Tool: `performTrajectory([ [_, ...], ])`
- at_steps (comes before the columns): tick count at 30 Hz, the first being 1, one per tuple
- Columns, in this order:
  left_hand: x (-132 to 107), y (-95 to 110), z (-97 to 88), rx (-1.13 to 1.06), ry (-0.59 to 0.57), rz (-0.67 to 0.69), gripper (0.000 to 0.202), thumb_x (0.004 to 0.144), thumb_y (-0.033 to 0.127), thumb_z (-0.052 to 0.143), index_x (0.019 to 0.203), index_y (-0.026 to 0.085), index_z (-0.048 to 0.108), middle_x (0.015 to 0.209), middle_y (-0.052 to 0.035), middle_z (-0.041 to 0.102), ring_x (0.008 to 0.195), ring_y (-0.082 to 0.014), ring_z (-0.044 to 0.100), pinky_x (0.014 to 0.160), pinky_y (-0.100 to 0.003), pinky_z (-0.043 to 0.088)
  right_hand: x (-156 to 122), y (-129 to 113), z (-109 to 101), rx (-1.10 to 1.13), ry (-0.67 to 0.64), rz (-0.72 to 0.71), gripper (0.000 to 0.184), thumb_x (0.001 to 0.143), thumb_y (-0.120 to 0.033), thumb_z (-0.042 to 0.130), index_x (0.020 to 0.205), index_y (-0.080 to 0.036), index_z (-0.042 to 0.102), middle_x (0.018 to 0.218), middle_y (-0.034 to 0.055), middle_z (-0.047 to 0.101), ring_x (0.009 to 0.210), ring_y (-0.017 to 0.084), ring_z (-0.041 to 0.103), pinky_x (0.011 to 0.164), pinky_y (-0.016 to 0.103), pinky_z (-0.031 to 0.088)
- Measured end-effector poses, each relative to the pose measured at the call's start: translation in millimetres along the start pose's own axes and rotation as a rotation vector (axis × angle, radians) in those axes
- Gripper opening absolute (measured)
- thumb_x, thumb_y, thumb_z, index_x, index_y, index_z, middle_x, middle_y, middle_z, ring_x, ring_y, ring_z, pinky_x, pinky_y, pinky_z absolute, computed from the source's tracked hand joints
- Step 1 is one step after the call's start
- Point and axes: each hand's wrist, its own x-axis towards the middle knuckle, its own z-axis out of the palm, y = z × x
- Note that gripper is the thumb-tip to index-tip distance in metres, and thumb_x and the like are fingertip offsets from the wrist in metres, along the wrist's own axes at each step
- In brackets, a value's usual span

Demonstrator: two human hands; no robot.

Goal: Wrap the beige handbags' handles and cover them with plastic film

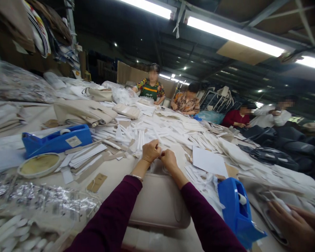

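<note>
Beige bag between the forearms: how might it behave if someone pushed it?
The beige bag would probably hold its shape fairly well, since its near panel looks smooth and largely uncreased. Lying with a broad face up, it seems more apt to slide than roll or tip.

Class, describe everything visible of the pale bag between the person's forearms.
The pale bag is beige-grey and smooth, leather-like in look, with rounded near corners and a rim along its near edge. It seems to lie flat on the worktable. The purple sleeves partly hide its sides. The left hand and right hand meet above its far end; whether they touch it is unclear.
</note>
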Motion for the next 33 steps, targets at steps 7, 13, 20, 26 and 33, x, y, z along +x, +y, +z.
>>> performTrajectory([
  [7, 1, -4, -3.0, -0.17, 0.002, 0.024, 0.009, 0.077, 0.02, 0.045, 0.071, 0.021, 0.051, 0.078, -0.0008, 0.062, 0.077, -0.0164, 0.056, 0.071, -0.026, 0.041, 5, -2, 8, 0.292, 0.037, -0.017, 0.023, 0.077, -0.029, 0.059, 0.068, -0.012, 0.071, 0.061, 0.0012, 0.064, 0.062, 0.016, 0.056, 0.056, 0.023, 0.035],
  [13, 6, -17, -2.5, -0.33, -0.147, 0.058, 0.031, 0.093, 0.015, 0.031, 0.076, 0.016, 0.058, 0.075, -0.0004, 0.065, 0.073, -0.0124, 0.062, 0.072, -0.025, 0.049, -29, -8, 1, 0.524, 0.018, -0.1, 0.023, 0.076, -0.032, 0.061, 0.081, -0.013, 0.073, 0.073, 0.0026, 0.07, 0.069, 0.018, 0.06, 0.065, 0.026, 0.046],
  [20, 3, -16, 6.6, -0.279, -0.414, 0.065, 0.026, 0.094, 0.035, 0.055, 0.085, 0.012, 0.064, 0.08, -0.001, 0.066, 0.072, -0.0131, 0.064, 0.071, -0.031, 0.055, -110, -8, -11, 0.452, 0.054, -0.481, 0.027, 0.082, -0.009, 0.047, 0.085, -0.02, 0.071, 0.088, 0.005, 0.068, 0.085, 0.019, 0.06, 0.077, 0.03, 0.048],
  [26, 2, -15, 14.1, -0.081, -0.527, 0.102, 0.024, 0.092, 0.036, 0.058, 0.096, 0.013, 0.064, 0.098, -0.0051, 0.067, 0.091, -0.0182, 0.064, 0.086, -0.04, 0.053, -142, -10, -10, 0.14, 0.126, -0.695, 0.033, 0.089, -0.003, 0.04, 0.081, -0.02, 0.067, 0.083, 0.0057, 0.062, 0.081, 0.019, 0.053, 0.071, 0.03, 0.045],
  [33, 2, -11, 16.1, 0.031, -0.532, 0.114, 0.027, 0.092, 0.039, 0.057, 0.092, 0.014, 0.066, 0.096, -0.0049, 0.068, 0.091, -0.0187, 0.064, 0.087, -0.041, 0.051, -161, -8, -2, 0.053, 0.096, -0.753, 0.029, 0.096, -0.01, 0.039, 0.084, -0.02, 0.063, 0.091, 0.0078, 0.061, 0.091, 0.02, 0.053, 0.077, 0.033, 0.048],
])
